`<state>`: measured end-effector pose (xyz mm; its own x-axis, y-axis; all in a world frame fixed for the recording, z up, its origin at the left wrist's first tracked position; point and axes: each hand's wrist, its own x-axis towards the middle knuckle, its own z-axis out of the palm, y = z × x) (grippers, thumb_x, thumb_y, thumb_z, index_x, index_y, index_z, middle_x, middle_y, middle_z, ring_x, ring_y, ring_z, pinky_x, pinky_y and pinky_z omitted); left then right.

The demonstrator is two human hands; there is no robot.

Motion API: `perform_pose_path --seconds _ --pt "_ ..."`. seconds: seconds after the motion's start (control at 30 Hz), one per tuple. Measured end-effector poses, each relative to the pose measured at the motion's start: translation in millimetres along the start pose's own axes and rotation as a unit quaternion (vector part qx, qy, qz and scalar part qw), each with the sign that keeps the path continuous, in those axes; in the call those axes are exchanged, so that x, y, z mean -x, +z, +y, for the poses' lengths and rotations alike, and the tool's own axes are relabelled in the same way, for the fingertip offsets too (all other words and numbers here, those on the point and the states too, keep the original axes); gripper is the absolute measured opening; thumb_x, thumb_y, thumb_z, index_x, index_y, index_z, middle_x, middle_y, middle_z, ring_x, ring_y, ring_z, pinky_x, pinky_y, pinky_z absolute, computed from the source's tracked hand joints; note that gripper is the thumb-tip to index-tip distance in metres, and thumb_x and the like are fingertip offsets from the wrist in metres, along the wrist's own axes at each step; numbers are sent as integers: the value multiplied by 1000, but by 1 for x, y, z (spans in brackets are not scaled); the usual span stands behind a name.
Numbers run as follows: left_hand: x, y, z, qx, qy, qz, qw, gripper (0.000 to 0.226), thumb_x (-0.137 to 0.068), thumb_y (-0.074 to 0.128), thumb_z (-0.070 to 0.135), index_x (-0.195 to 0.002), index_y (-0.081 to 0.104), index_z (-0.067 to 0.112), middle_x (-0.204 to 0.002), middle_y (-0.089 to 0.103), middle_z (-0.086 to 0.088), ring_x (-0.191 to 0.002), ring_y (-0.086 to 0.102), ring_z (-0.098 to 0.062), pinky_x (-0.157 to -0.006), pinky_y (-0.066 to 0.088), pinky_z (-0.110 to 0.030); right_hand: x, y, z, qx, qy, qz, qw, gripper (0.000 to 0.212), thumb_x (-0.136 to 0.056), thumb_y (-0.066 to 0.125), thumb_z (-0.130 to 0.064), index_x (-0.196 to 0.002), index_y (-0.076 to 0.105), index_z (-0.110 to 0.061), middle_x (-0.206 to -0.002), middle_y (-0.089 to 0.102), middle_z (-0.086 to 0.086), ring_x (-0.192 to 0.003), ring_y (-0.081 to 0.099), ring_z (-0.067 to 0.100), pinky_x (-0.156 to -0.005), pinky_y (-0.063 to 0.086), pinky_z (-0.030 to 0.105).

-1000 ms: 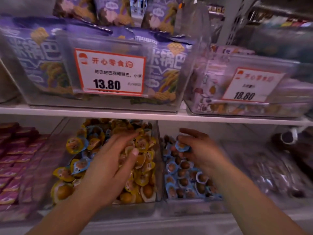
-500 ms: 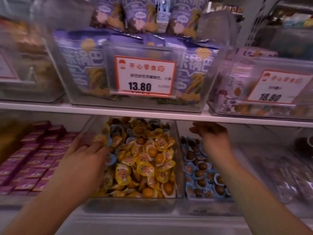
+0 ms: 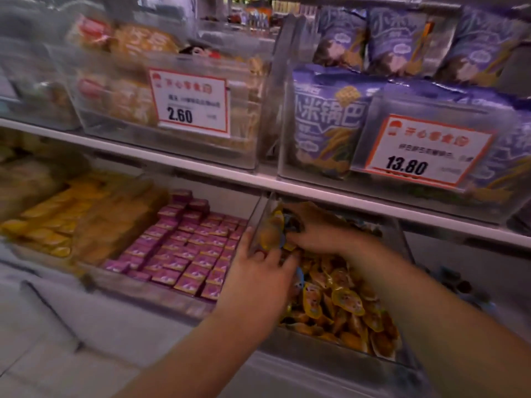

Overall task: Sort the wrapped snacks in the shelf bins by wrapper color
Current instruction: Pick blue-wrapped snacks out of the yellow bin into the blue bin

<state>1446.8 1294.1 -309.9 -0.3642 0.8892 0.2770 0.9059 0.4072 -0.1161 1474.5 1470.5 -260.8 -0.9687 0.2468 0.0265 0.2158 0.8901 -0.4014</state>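
Yellow-wrapped snacks (image 3: 342,300) heaped in a clear bin (image 3: 324,350) on the lower shelf, right of centre, with a few blue-wrapped snacks (image 3: 298,275) mixed in along the bin's left side. Both hands inside that bin at its far-left end. Left hand (image 3: 258,271) over the bin's left wall, fingers (image 3: 283,261) curled down into the pile; too blurred to tell whether holding anything. Right hand (image 3: 313,234) farther back, just under the white shelf edge (image 3: 201,168), fingers bent around a small cluster of yellow and blue wrappers against the far-left corner; exact grip hard to read through motion blur. Just left of the bin: purple-wrapped snacks (image 3: 184,254) in neat rows in a neighbouring tray. Farther left: yellow packets (image 3: 48,222) and a tan blurred stack. Dark-and-blue items barely visible to the right of the bin, near the right forearm. Upper shelf: clear bin with purple bags (image 3: 324,124) and price tag 13.80 (image 3: 422,152) on the right, clear bin of orange-tan packs (image 3: 126,96) with price tag 2.60 (image 3: 191,103) on the left. More purple bags standing at top right.
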Motion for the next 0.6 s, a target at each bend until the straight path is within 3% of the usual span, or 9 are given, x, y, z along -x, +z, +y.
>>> perform_pose_path --seconds 0.07,0.13,0.2,0.27,0.37,0.4,0.5,0.6 --pt "1 0 -1 -26 23 12 999 40 -89 50 43 -123 65 27 -106 71 0 -93 68 -27 -118 16 -62 -21 8 4 46 26 -42 998 40 -78 67 -44 -113 59 -25 -119 63 4 -110 61 24 -94 49 42" --pt "1 -3 -2 -32 32 26 999 29 -83 60 38 -106 73 26 -90 74 2 -83 69 -25 -115 26 -62 -33 19 9 104 66 -70 990 67 -72 66 -53 -130 47 -26 -137 52 8 -125 52 29 -102 44 43" --pt "2 -2 -4 6 30 36 999 25 -83 62 34 -102 70 21 -88 73 1 -84 68 -26 -116 24 -59 -38 29 13 143 86 -90 982 81 -71 66 -59 -140 40 -27 -146 40 7 -135 41 33 -108 39 45" --pt "2 0 -7 57 17 46 997 26 -83 63 34 -105 63 20 -96 71 -1 -90 67 -28 -117 23 -56 -37 31 15 158 83 -86 980 68 -75 65 -60 -134 49 -30 -141 43 4 -132 42 30 -108 38 45" --pt "2 2 -11 121 12 95 988 27 -79 70 34 -100 60 22 -96 70 1 -87 68 -25 -115 31 -50 -28 24 12 155 34 -53 986 32 -74 58 -59 -96 57 -36 -115 58 -4 -110 57 20 -92 48 35" --pt "3 2 -12 151 10 108 983 26 -78 71 34 -98 60 22 -94 70 2 -85 68 -24 -113 33 -47 -24 22 11 147 23 -49 988 27 -75 58 -57 -92 56 -36 -110 60 -7 -105 59 18 -89 49 34" --pt "6 -2 -16 228 3 142 963 23 -83 67 40 -99 56 27 -95 66 7 -88 66 -18 -113 36 -44 -7 12 14 75 47 -26 996 13 -79 69 -45 -87 63 -36 -103 65 -9 -97 62 13 -84 51 32" --pt "7 -8 -13 267 3 193 944 21 -87 60 44 -101 54 30 -94 64 12 -88 64 -13 -114 34 -41 14 -1 22 -20 89 9 996 20 -78 78 -37 -96 71 -31 -110 66 -9 -102 61 9 -90 50 32"
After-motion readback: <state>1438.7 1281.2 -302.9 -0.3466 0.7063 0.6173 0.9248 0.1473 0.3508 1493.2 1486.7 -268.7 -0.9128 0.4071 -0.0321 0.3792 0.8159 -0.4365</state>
